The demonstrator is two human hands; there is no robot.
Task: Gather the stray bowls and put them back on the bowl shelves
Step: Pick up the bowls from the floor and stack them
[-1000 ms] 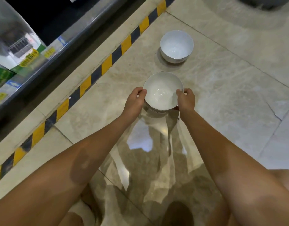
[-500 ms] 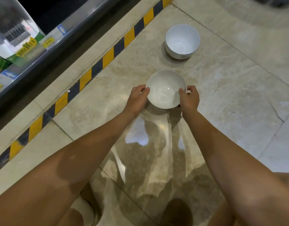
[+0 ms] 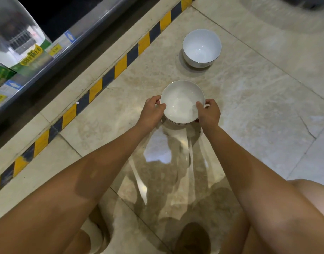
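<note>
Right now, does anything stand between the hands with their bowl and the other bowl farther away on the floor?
Nothing visible does. The left hand and right hand grip the near bowl, and only bare floor tile lies between it and the far bowl.

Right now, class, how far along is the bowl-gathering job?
Done: no bowl shown shelved. In hand: the left hand and right hand grip the near bowl by its rim. Left: the far bowl sits on the floor, untouched; both need shelving.

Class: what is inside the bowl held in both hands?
The held bowl is empty; the left hand and right hand hook thumbs over its rim. Its base is hidden.
</note>
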